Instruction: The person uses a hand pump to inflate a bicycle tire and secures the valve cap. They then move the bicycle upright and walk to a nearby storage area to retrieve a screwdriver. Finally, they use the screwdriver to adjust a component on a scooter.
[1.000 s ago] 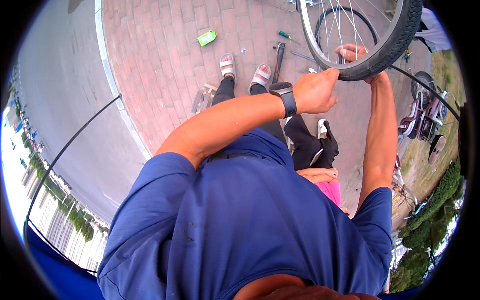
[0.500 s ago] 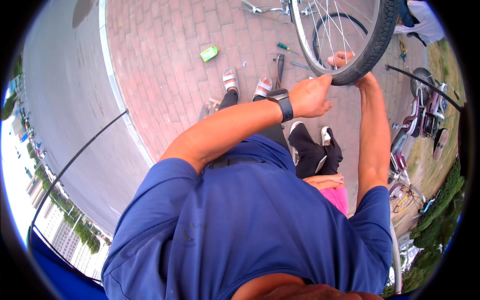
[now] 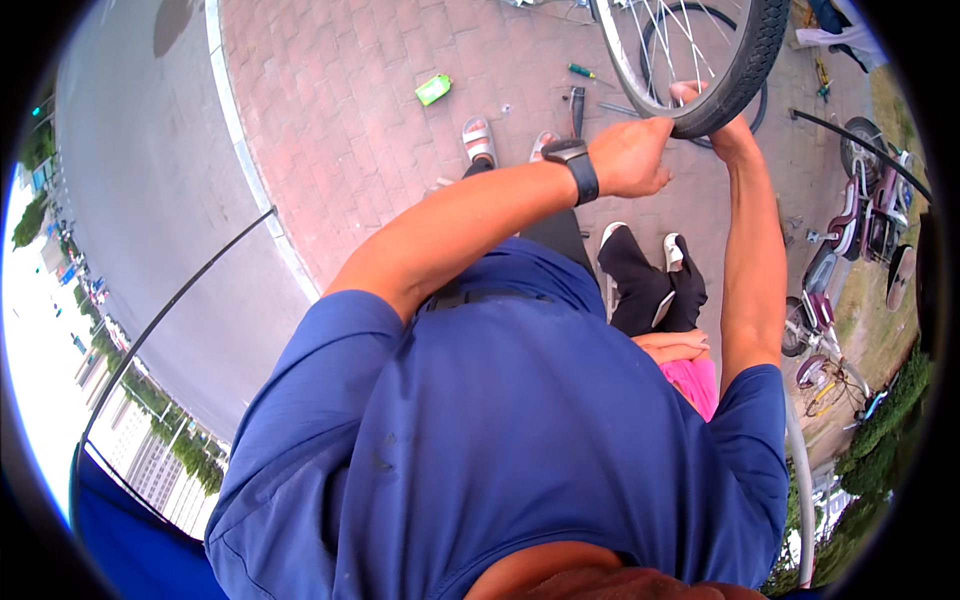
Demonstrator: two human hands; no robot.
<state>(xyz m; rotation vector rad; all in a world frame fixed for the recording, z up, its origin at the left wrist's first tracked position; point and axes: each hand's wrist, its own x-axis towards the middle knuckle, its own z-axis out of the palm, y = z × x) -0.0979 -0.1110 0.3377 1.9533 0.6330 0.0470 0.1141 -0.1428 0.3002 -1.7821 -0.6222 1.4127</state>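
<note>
Black hoop (image 3: 764,103) now showing past the bicycle wheel (image 3: 752,78), your right hand (image 3: 733,140) wrapped round it, left hand (image 3: 630,158) curled against it, hold unclear, reddish paving (image 3: 330,120), grey road (image 3: 140,180)

A wheel (image 3: 738,92) is held up at a slant in the upper right of the view, gripped at its lower edge. A silvery rim (image 3: 620,62) is strung with thin bright spokes and ringed by a black, treaded tyre (image 3: 768,50) (the upper part is cut off by the frame).
</note>
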